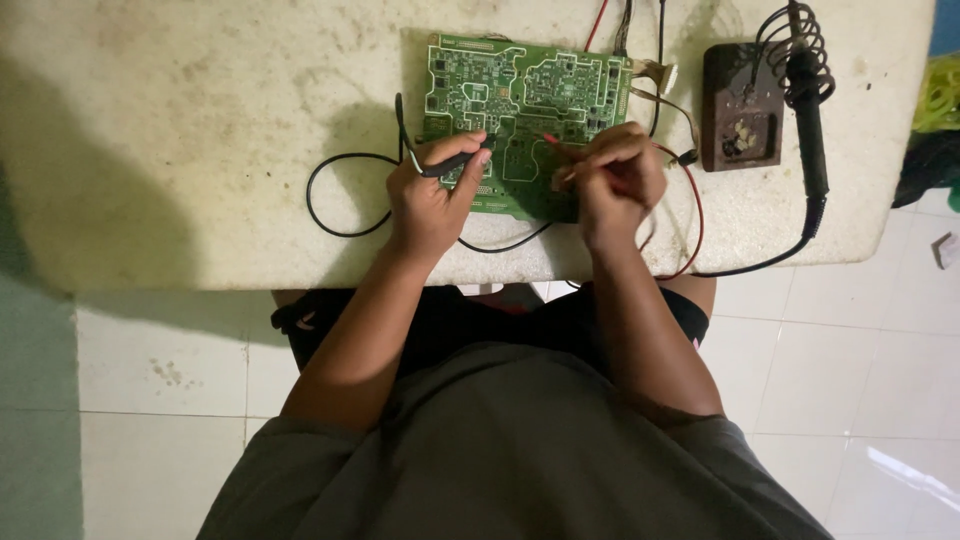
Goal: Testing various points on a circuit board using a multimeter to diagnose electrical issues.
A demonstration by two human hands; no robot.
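A green circuit board [520, 90] lies flat on a worn white table [200, 140]. My left hand [430, 195] grips a black test probe [458, 160], its tip resting on the board's lower left part. My right hand [615, 175] holds a red test probe [553, 140], its tip touching the board near the middle. A black lead [330, 185] loops on the table left of my left hand. A red lead [695, 215] curves off to the right of my right hand. Both hands cover the board's near edge.
A soldering iron [808, 110] rests in a coiled holder on a dark brown stand [740, 105] at the table's right. Its black cable [760, 265] runs along the front edge. Thin wires [625, 20] leave the board's top. White floor tiles [850, 380] lie below.
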